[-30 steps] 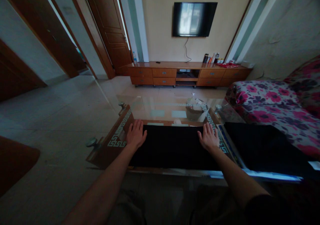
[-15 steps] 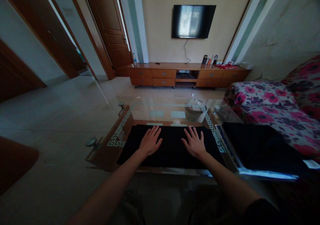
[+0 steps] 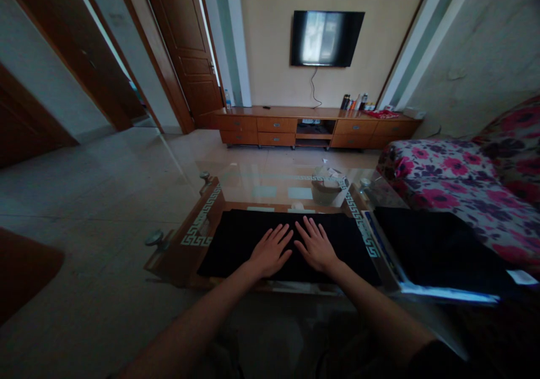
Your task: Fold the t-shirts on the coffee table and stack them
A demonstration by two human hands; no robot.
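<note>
A folded black cloth [image 3: 236,238] lies spread flat along the near side of a glass coffee table [image 3: 291,179]. What kind of garment or fabric it is, I cannot tell. My left hand [image 3: 272,251] rests palm down on the cloth a little left of its middle, fingers stretched out. Close beside it, my right hand [image 3: 315,245] also lies flat on the cloth with its fingers spread. The fingertips of the two hands nearly meet, with a narrow strip of black cloth between them. Neither hand grips anything.
Right of the cloth, another black folded cloth [image 3: 439,244] with a white tag lies on a flat stack. A flower-patterned sofa [image 3: 447,165] stands at the right. Beyond the table are a wooden TV cabinet [image 3: 274,125] and a wall-mounted television [image 3: 327,39].
Both hands have slid inward over the cloth, the left one to the right and the right one to the left, so they are now close together. The cloth stays in place.
</note>
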